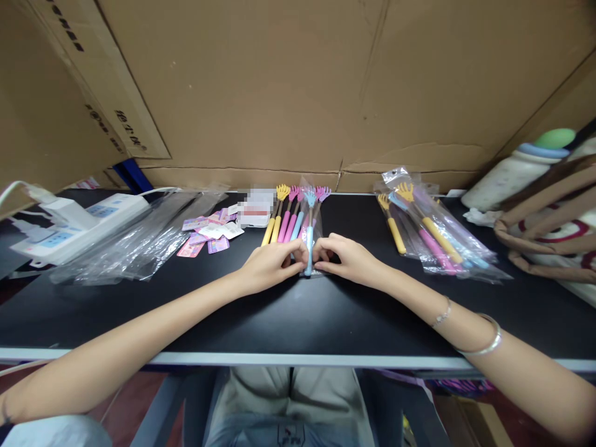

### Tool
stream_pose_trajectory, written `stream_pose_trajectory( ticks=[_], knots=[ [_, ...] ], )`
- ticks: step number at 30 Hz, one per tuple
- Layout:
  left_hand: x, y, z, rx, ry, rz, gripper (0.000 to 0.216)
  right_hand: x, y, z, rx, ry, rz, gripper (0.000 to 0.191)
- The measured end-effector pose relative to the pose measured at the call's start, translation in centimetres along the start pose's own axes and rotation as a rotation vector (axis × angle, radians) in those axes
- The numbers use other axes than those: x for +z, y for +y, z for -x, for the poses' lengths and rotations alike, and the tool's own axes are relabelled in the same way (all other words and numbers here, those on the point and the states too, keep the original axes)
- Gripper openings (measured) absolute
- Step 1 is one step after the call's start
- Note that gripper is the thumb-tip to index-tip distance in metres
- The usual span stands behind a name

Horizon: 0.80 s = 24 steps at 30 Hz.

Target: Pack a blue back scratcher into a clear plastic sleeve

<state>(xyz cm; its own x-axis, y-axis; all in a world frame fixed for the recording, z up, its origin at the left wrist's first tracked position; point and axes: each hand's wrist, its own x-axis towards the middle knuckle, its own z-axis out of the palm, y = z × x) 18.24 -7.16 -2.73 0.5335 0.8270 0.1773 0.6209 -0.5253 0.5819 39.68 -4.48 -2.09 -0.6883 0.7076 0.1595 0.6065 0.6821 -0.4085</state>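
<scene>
A light-blue back scratcher (310, 239) lies inside a clear plastic sleeve (318, 226) in front of me, its claw end pointing away. My left hand (282, 261) pinches the left edge of the sleeve near the handle's lower end. On the other side my right hand (344, 257) pinches the sleeve's right edge, thumb and fingers pressed together. Just behind my left hand rest several loose back scratchers, with yellow handles (272, 230), pink handles (286, 225) and another blue one (297, 225). A purple claw (323, 194) shows beside the sleeve.
Left of centre are scattered printed cards (205, 236), a white stack (256, 210), empty plastic sleeves (139, 242) and a power strip (84, 226). To the right lie bagged back scratchers (437, 236), a bottle (512, 171) and a bag with brown handles (549, 220). Cardboard (288, 81) walls the back.
</scene>
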Motion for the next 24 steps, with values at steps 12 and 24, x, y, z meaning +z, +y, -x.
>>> stream_pose_trajectory(
  ticks=[12, 24],
  knots=[
    [-0.26, 0.18, -0.07, -0.017, -0.033, 0.01, 0.007, -0.46, -0.26, 0.27, -0.022, -0.011, 0.033, 0.01],
    [-0.7, 0.0, 0.13, 0.15, -0.054, -0.103, 0.015, -0.53, -0.31, 0.28, -0.098, -0.009, 0.089, 0.013]
  ],
)
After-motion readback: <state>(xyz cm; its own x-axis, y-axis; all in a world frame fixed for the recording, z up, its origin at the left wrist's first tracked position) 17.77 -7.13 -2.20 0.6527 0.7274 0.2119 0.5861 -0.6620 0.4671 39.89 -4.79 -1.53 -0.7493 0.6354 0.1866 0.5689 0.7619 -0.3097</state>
